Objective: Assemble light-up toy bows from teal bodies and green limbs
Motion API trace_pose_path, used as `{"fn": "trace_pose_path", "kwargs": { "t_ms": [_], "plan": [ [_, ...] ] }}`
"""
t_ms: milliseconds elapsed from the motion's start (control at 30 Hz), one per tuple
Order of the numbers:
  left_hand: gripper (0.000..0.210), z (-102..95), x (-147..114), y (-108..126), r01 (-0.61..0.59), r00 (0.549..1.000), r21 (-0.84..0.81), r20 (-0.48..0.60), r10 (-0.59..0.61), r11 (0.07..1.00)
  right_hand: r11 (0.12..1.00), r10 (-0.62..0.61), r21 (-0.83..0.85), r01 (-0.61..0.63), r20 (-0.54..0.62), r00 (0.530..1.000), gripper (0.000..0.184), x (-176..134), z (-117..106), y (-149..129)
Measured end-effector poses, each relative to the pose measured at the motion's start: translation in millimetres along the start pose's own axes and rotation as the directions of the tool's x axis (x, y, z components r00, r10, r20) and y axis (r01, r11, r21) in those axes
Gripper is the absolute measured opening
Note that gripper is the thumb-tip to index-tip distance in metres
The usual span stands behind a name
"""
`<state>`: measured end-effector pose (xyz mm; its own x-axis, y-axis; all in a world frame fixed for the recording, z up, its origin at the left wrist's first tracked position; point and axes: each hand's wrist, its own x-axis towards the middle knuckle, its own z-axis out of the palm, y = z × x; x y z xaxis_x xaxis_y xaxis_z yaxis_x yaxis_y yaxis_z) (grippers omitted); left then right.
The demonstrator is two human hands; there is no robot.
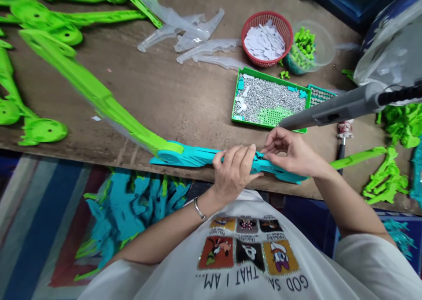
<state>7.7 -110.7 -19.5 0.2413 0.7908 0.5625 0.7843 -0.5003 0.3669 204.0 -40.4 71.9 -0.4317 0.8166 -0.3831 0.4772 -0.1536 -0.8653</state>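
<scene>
Left grip [233,171] holds blue part [196,155], narrow right grip [292,153] touching it; grey tool [336,107] overlaps tray [252,123], basket [267,63] behind.

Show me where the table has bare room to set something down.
The widest bare stretch of table lies between the long green piece and green tray, nearer than the clear plastic pieces. Crowded: upper left, with green parts; around the tray, with red basket and clear tub.
</scene>
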Motion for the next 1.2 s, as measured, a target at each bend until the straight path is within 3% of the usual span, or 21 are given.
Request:
{"fn": "trace_pose_path", "kwargs": {
  "t_ms": [133,233,433,667,900,1200],
  "plan": [
    [0.084,-12.2,9.6,0.2,0.056,0.986,-0.066,0.159,-0.045,0.996,1.0,0.013,0.011,-0.013,0.023,1.0,0.027,2.8,0.2,2.1],
    [0.083,-21.3,15.4,2.7,0.084,0.963,-0.035,0.26,-0.072,0.996,0.996,0.047,0.077,-0.05,0.038,0.998,0.026,2.4,-0.5,3.1],
    [0.085,-19.9,13.1,4.3,0.08,0.975,-0.046,0.21,-0.068,0.996,0.982,0.085,0.165,-0.096,0.073,0.994,0.024,-1.7,-4.6,0.3],
    [0.086,-15.8,9.1,2.8,0.044,0.99,-0.056,0.137,-0.036,0.997,0.998,0.044,0.048,-0.05,0.121,0.992,0.029,-0.8,-8.7,-5.1],
    [0.076,-14.9,8.8,1.4,0.034,0.992,-0.079,0.127,-0.023,0.996,0.991,-0.053,-0.111,0.078,0.215,0.975,0.03,1.6,-16.8,-12.0],
    [0.062,-10.5,12.9,-2.7,0.018,0.994,-0.114,0.107,-0.006,0.993,0.994,-0.075,-0.064,0.091,0.21,0.975,0.031,5.0,-19.9,-2.6]
  ]
}}
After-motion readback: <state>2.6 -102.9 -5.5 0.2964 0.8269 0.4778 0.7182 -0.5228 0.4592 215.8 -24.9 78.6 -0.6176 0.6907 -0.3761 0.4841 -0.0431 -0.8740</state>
